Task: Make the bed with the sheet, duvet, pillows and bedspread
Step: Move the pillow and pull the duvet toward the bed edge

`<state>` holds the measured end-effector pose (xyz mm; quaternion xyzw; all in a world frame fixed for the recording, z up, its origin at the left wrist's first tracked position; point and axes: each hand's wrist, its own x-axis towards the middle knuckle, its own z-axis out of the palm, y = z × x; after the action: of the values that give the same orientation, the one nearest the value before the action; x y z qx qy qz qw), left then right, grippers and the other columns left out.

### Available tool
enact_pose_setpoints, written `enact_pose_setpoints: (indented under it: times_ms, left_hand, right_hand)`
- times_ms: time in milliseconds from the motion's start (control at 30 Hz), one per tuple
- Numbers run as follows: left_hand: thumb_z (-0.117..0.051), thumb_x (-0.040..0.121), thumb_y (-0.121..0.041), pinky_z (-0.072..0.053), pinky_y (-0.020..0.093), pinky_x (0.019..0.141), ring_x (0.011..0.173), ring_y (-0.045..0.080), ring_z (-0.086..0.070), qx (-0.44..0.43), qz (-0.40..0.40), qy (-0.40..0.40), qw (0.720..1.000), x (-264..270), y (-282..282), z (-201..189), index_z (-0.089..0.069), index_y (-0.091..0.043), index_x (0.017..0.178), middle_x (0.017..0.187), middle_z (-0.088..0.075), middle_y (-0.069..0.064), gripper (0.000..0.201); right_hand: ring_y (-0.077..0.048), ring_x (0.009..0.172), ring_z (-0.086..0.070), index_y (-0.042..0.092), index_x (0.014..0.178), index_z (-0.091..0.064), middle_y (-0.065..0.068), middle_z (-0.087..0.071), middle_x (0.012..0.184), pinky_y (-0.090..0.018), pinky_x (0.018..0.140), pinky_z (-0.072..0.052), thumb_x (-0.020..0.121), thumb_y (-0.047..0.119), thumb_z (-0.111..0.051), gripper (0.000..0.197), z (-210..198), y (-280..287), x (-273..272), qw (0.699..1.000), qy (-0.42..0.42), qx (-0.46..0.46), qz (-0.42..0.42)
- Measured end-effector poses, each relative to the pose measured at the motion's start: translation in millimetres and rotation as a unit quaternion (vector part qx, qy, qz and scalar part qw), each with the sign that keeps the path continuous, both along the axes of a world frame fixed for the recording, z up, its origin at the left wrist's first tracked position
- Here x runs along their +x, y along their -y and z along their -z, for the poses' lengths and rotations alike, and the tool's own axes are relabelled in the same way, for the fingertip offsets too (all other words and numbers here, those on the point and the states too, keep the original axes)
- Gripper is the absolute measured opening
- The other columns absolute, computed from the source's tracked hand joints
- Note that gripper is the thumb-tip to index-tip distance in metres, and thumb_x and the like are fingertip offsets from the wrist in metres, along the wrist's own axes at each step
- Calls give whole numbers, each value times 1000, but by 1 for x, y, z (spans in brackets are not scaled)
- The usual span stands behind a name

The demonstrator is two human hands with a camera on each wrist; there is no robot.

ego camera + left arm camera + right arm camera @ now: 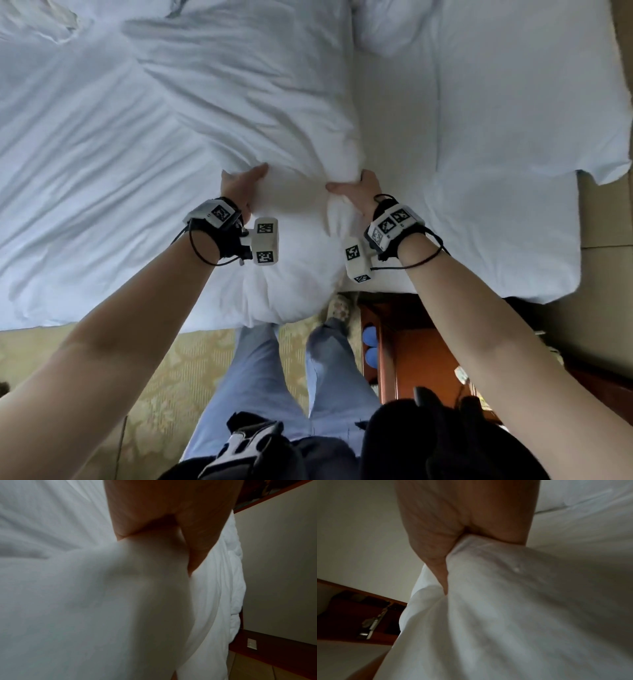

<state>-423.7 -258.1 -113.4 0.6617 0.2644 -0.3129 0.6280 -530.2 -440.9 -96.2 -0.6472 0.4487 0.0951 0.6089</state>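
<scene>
A wrinkled white duvet (164,144) covers the left and middle of the bed, and its puffy near end bulges over the bed's front edge. My left hand (241,185) grips a fold of it, thumb on top. My right hand (359,192) grips a bunch of the same duvet a little to the right. In the left wrist view my left hand (154,520) pinches the duvet (102,601). The right wrist view has my right hand (462,527) clamped on gathered duvet cloth (522,615). A flat white sheet (496,171) covers the right part of the bed.
A white pillow (394,31) lies at the far right end of the bed. A red-brown wooden nightstand (411,346) stands by my right leg, with blue things (371,346) on its lower shelf. Patterned carpet (137,377) lies underfoot; pale floor (606,291) runs along the right.
</scene>
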Motion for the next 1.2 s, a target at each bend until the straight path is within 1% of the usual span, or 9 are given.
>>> enact_pose_setpoints:
  times_ms: [67,233,433,600,767,900,1000,1067,1200]
  left_hand:
    - [-80,69,-14,-56,54,76,97,34,-67,-2,6,23,1000,-10,25,-9,-49,-10,117,115,-65,16,57]
    - [-74,77,-9,-56,46,77,97,30,-63,-4,63,59,996,-33,90,-33,-48,-16,111,114,-62,10,44]
    - [-65,85,-7,-56,34,65,73,20,-63,-41,165,81,982,-81,165,-60,-53,-21,96,87,-64,0,21]
    - [-67,79,-8,-55,51,79,81,25,-63,-26,280,87,956,-136,209,-54,-56,-23,94,91,-65,4,24]
    - [-69,81,-17,-54,45,86,92,25,-62,-5,370,78,926,-182,235,-31,-56,-18,111,103,-64,9,33]
    - [-78,50,-35,-50,46,97,109,30,-62,57,424,40,903,-198,237,31,-55,-5,118,115,-65,14,77]
    - [-72,69,-35,-44,30,98,118,27,-55,161,465,25,870,-205,229,8,-49,-5,128,127,-58,11,70]
    - [-63,83,-36,-38,33,105,127,30,-45,232,452,61,859,-198,224,-4,-43,-5,134,137,-48,12,63]
    - [-63,79,-31,-28,41,108,133,34,-26,330,363,164,856,-169,217,-36,-24,0,137,142,-25,18,76]
  right_hand:
    - [-19,83,-62,8,89,-56,-5,-64,94,-28,80,-51,75,8,-76,24,-15,18,-15,999,21,-22,8]
    - [-18,83,-61,-1,105,-63,-7,-63,92,-24,71,-48,76,7,-73,31,-47,63,-51,994,62,-81,37]
    - [-24,95,-62,1,109,-55,-12,-63,105,-33,84,-52,75,12,-74,41,-54,111,-126,987,48,-83,129]
    - [-21,87,-57,18,78,-50,3,-57,81,-29,80,-50,77,4,-71,25,-45,132,-198,977,32,-67,201]
    - [-22,91,-55,6,109,-47,2,-52,85,-27,78,-45,79,5,-71,38,-20,134,-258,968,-12,-54,243]
    - [-27,98,-60,-3,113,-55,-12,-62,104,-29,82,-48,76,10,-73,44,8,132,-280,967,-85,-86,222]
    - [-29,106,-61,-3,116,-56,-16,-62,115,-27,81,-47,72,22,-76,54,23,126,-277,973,-136,-121,142]
    - [-26,110,-59,-1,121,-54,-12,-60,119,-29,88,-49,71,24,-78,61,24,122,-272,980,-117,-118,104]
    - [-18,112,-56,7,132,-46,-4,-58,124,-30,97,-46,81,27,-72,61,9,126,-265,989,12,-11,146]
